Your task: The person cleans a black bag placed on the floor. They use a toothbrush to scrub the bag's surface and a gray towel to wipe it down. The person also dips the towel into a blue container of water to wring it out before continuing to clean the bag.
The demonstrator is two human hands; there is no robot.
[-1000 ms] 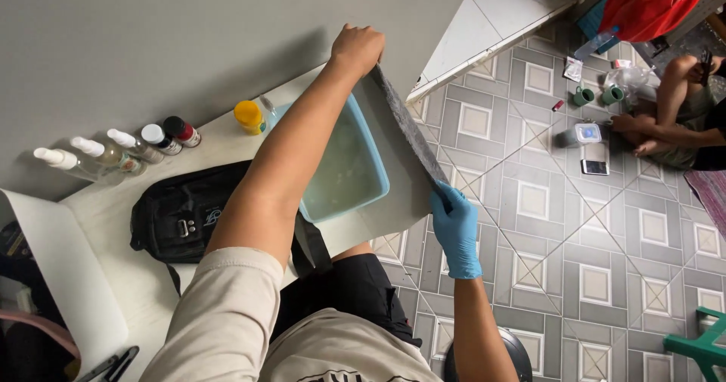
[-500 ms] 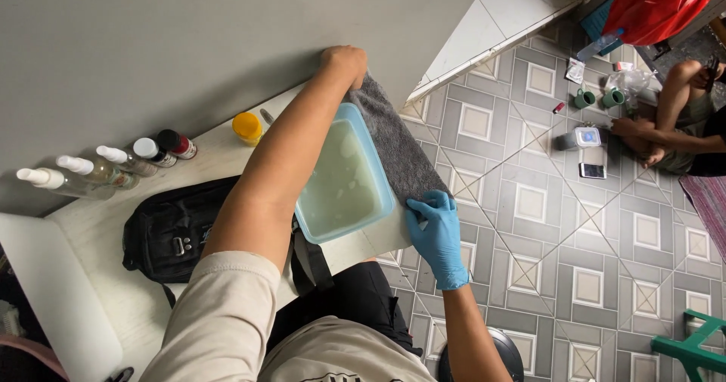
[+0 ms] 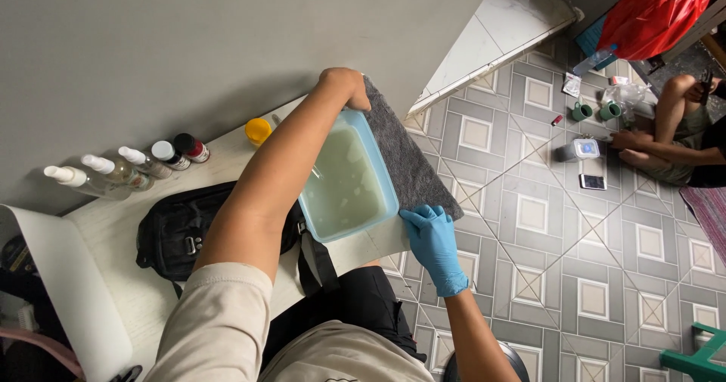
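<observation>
Grey wall fills the upper part of the view, and below it a white table [image 3: 113, 238] runs along, with patterned grey floor tiles [image 3: 529, 215] to the right. At the far left of the table stands a row of small bottles [image 3: 121, 169], some with spray heads, then a black bag [image 3: 181, 234] and a small yellow-lidded jar [image 3: 258, 131].

Next comes the left hand [image 3: 344, 87], bare, reaching across with its fingers curled shut on the far end of a dark grey felt-like sheet [image 3: 412, 163]. The sheet lies along the table's right edge, just beside and partly under a light blue plastic tub [image 3: 348, 181] holding cloudy, pale liquid. The right hand [image 3: 432, 240], in a blue glove, pinches the sheet's near corner, fingers closed on it, though exactly how much cloth sits inside the grip is hard to make out.

The sheet looks light, soft and limp, so it would likely sag or fold unless held at both ends, as it is now; the short ends seem the sensible places to grip. If damp, it may cling and weigh more. The tub appears stiff but would slosh if nudged, and is best taken by its rim on both sides.

Farther right, another person sits on the floor beside two green cups [image 3: 594, 110].
</observation>
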